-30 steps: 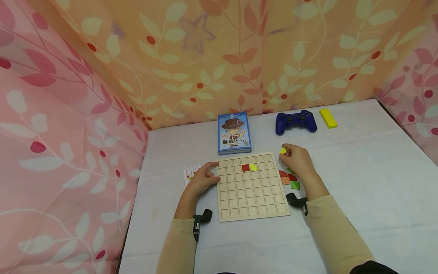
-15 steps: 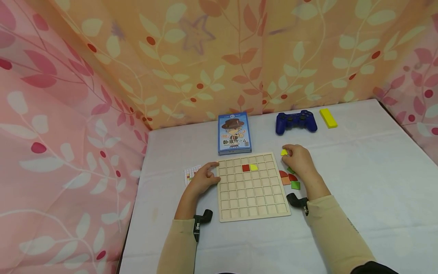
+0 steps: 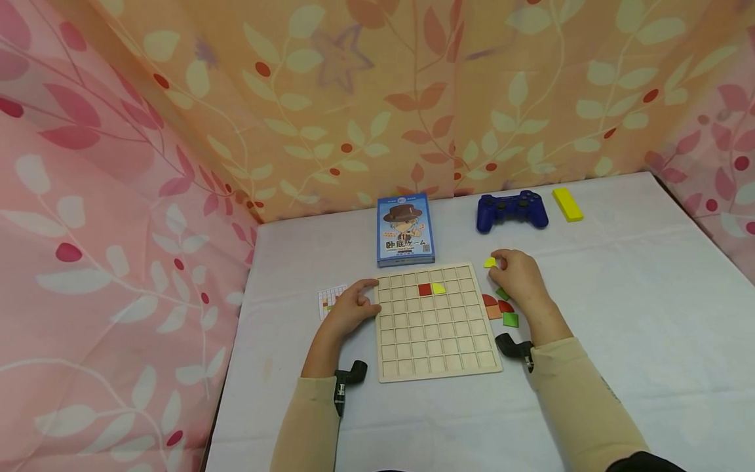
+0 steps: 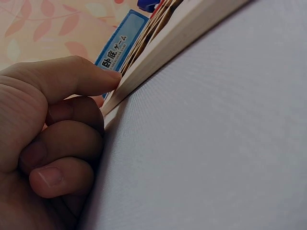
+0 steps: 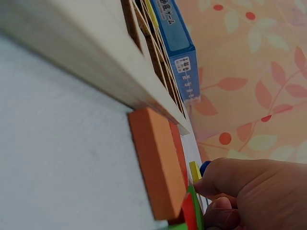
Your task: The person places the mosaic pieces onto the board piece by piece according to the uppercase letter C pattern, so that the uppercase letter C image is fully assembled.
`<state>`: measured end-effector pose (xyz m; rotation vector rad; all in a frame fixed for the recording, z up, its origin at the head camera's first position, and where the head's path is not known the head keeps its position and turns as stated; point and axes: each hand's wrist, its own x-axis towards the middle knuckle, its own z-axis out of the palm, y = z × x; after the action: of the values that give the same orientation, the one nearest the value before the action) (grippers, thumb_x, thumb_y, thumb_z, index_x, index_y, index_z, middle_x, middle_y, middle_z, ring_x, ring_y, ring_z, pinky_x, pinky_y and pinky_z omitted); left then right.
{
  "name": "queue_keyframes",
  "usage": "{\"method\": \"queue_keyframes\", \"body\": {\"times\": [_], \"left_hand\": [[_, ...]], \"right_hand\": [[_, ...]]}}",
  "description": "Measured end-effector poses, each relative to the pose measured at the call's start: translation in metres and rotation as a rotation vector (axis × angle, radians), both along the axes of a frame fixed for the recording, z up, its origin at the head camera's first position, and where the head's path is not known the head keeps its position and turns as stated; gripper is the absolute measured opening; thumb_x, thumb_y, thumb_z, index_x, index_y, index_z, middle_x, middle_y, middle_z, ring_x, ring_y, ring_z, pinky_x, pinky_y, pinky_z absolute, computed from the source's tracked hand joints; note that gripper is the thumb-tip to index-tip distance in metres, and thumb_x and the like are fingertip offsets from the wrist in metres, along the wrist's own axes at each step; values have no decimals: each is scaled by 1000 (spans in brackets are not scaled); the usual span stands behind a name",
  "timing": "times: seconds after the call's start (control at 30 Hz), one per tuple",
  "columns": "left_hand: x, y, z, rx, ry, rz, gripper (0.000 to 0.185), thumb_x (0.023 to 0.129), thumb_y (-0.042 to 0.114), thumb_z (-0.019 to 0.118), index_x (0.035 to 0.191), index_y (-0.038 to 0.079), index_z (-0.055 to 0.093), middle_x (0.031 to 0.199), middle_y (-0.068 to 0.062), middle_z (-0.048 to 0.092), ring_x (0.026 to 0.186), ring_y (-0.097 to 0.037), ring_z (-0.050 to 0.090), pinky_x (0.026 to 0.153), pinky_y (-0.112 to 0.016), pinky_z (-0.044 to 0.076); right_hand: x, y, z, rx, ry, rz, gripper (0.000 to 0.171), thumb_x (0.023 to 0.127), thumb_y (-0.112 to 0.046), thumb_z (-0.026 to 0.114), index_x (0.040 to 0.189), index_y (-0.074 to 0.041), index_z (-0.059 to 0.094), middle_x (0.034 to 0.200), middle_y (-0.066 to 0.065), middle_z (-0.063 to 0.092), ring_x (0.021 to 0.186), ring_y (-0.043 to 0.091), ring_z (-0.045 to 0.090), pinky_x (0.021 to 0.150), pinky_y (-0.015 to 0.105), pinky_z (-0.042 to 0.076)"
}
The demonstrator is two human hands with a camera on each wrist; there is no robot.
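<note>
A wooden grid board (image 3: pixel 438 378) lies in the middle of the table, with a red square tile (image 3: pixel 425 290) and a yellow rounded tile (image 3: pixel 438 288) in its cells. My left hand (image 3: pixel 349 310) touches the board's left edge with thumb and forefinger spread apart; its other fingers curl in, as the left wrist view shows. Off the board's upper right corner, my right hand (image 3: pixel 520 276) pinches a small yellow tile (image 3: pixel 489 262) at fingertip and thumb. Below this hand lie a green tile (image 3: pixel 502 294), red rounded tiles (image 3: pixel 505 306), an orange tile (image 3: pixel 493 313) and a green square tile (image 3: pixel 510 319).
A blue game box (image 3: pixel 405 229) stands close behind the board. Farther back on the right are a dark blue game controller (image 3: pixel 512 211) and a yellow block (image 3: pixel 567 204). A small printed grid card (image 3: pixel 326 301) lies partly behind the left hand. Patterned curtains (image 3: pixel 354 98) surround the table.
The yellow tile at my right fingertips has turned slightly and looks flatter to the table. My left hand keeps its place at the board's edge.
</note>
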<state>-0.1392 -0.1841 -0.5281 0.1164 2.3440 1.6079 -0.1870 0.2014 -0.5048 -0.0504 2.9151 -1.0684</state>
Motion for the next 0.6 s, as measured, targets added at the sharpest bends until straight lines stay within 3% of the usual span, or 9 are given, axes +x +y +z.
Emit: {"method": "queue_keyframes", "body": {"times": [0.37,0.6], "left_hand": [[0,1,1,-14,-7,10,60,91,7,75,147,9,52,59,4,47,49,-9,36,52,-26,31],[0,1,1,-15,-7,7,61,90,7,74,147,9,51,59,4,48,49,-9,36,51,-26,31]], "right_hand": [[1,1,2,-3,51,12,38,90,-7,60,123,9,66,79,10,52,74,28,49,73,41,38],[5,0,15,-31,50,13,37,94,-12,63,128,4,67,96,13,62,79,27,54,68,37,44]]}}
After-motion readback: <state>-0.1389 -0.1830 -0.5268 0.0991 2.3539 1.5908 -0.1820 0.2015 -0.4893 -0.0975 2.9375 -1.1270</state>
